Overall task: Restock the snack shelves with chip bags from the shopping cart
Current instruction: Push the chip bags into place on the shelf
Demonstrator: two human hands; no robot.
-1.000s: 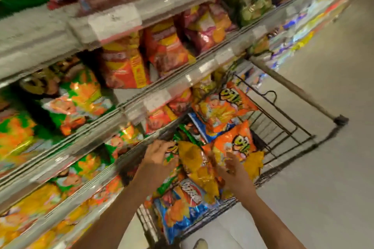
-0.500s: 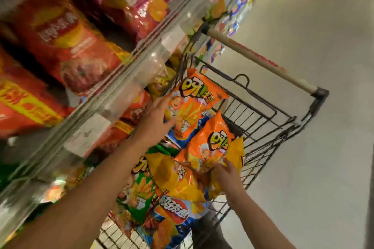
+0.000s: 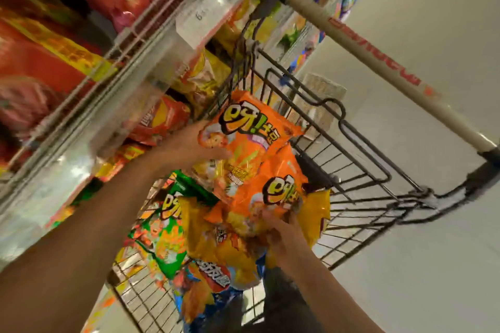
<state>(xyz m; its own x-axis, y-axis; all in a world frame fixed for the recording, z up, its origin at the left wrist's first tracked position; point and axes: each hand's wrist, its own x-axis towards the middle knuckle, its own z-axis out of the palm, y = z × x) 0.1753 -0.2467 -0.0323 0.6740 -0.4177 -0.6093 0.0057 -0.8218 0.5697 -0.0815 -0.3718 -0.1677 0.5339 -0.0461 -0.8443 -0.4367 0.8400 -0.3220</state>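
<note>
Bare floor [image 3: 405, 265] right of cart [image 3: 359, 170], left hand [image 3: 189, 146] grip on upper orange bag [image 3: 243, 138], right hand [image 3: 281, 238] grip on lower orange bag [image 3: 270, 197]

The wire shopping cart [image 3: 359, 170] carries a heap of chip bags: orange bags [image 3: 251, 149] by the hands, a green bag [image 3: 165, 235] below the left arm. Left of the hands, the shelves [image 3: 130, 67] hold red bags [image 3: 40, 62].

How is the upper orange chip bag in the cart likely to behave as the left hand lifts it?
The upper orange chip bag looks puffed, so probably light for its size. Its glossy film may be slippery, and it will likely flex rather than stay stiff. The left hand holds only its edge, so it may sag or swing; contents probably crush easily.
</note>
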